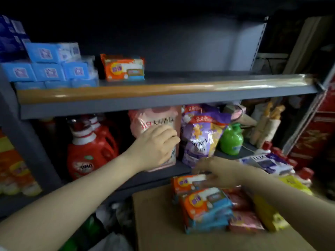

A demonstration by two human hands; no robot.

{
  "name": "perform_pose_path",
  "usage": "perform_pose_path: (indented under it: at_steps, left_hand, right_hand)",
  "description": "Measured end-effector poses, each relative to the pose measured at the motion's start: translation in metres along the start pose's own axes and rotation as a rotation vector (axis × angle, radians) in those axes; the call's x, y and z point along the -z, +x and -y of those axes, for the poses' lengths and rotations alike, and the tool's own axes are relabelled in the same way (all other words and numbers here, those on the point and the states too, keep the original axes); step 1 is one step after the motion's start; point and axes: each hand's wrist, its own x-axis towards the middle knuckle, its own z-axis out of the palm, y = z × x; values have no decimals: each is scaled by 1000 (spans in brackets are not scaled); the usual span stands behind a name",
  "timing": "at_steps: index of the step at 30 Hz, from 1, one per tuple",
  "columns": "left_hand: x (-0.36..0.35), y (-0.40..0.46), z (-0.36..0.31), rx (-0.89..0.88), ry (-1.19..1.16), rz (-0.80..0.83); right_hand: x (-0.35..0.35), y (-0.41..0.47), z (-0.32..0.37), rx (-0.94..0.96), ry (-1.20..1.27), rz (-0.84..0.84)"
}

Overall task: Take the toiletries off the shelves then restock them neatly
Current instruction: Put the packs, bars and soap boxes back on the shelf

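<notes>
Readable: "OMO" on the red detergent jug (90, 151) at the lower shelf's left end; "9.9", probably a price, atop the purple bag (203, 140) mid-shelf.

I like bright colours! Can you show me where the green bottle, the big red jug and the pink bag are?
green bottle (231, 140): head view, on its round body.
big red jug (87, 156): head view, on its front above the label.
pink bag (155, 118): head view, on its upper front, above the left hand (155, 145).
</notes>
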Motion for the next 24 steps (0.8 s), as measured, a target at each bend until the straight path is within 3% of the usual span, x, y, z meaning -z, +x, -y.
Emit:
perform_pose_path:
  at_steps: [4, 9, 11, 15, 20, 24]
  left_hand:
    - [-41, -18, -36, 39, -180, 322]
    - [-79, -32, -62, 415, -449, 785]
    - [-94, -37, -67, 584, -585, 875]
    - [-109, -36, -69, 779, -676, 860]
    - [-106, -24, -67, 889, -743, 1019]
    - [-100, -23, -73, 867, -711, 972]
  right_hand:
    - [-34, -21, -5, -111, -7, 244]
    - [-45, -32, -4, -175, -82, 249]
    - [-48, -34, -2, -178, -132, 183]
    - [-40, -43, -4, -196, -134, -29]
    - [-10, -53, -13, -287, 203, -435]
    - [11, -47, -19, -283, 231, -574]
